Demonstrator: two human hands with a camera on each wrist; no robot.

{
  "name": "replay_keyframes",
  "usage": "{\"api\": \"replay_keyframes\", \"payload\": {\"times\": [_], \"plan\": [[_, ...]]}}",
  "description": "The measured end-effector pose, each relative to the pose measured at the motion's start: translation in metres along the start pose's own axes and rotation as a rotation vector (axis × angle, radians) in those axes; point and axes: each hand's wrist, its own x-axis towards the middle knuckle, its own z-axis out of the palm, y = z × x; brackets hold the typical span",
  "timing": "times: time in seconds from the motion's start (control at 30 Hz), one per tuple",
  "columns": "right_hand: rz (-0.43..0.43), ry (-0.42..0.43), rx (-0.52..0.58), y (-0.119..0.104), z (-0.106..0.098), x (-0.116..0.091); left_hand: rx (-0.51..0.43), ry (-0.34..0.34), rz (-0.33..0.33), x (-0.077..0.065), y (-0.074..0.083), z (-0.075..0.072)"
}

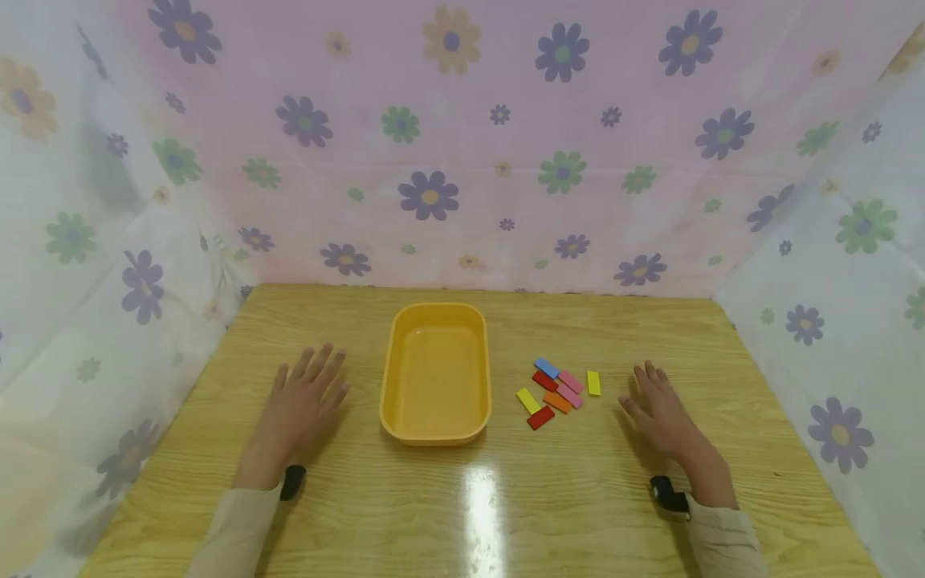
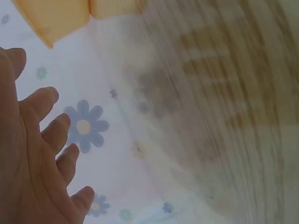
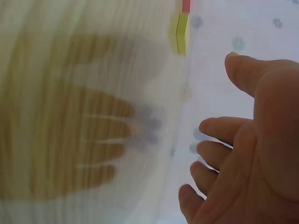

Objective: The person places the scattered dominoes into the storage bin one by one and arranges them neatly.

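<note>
Left of a yellow plastic tray [image 1: 436,441], my left hand [image 1: 302,405] hovers with its fingers spread and holds nothing. My right hand [image 1: 663,413] is to the right of a loose group of small flat blocks, also empty, its fingers extended. The group has a blue block [image 1: 547,368], two red blocks [image 1: 540,417], two pink blocks [image 1: 570,381], an orange block [image 1: 557,402] and two yellow blocks [image 1: 528,401]. One yellow block [image 1: 593,383] lies apart, nearest the right hand. In the left wrist view the tray's edge [image 2: 56,23] shows beyond the fingers.
The blocks and tray rest on a glossy wood-grain table [image 1: 405,514]. Flower-printed cloth [image 1: 462,144] hangs behind the table and along both sides. Black straps with small devices [image 1: 668,494] are on the wrists.
</note>
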Motion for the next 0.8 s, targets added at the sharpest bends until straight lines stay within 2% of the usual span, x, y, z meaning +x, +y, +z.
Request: {"api": "replay_keyframes", "payload": {"times": [0.1,0.2,0.5,0.8], "plan": [[-0.02,-0.018,0.074,-0.003,0.004,0.001,0.011,0.006,0.027,-0.003,0.009,0.0],[-0.033,-0.022,0.091,-0.007,0.007,0.003,0.025,0.019,0.055,-0.005,0.018,0.002],[-0.055,-0.01,0.076,-0.017,0.015,0.008,0.013,0.003,0.137,-0.001,0.034,0.009],[-0.09,0.043,0.03,-0.022,0.024,0.016,-0.03,0.04,0.19,0.006,0.041,0.02]]}}
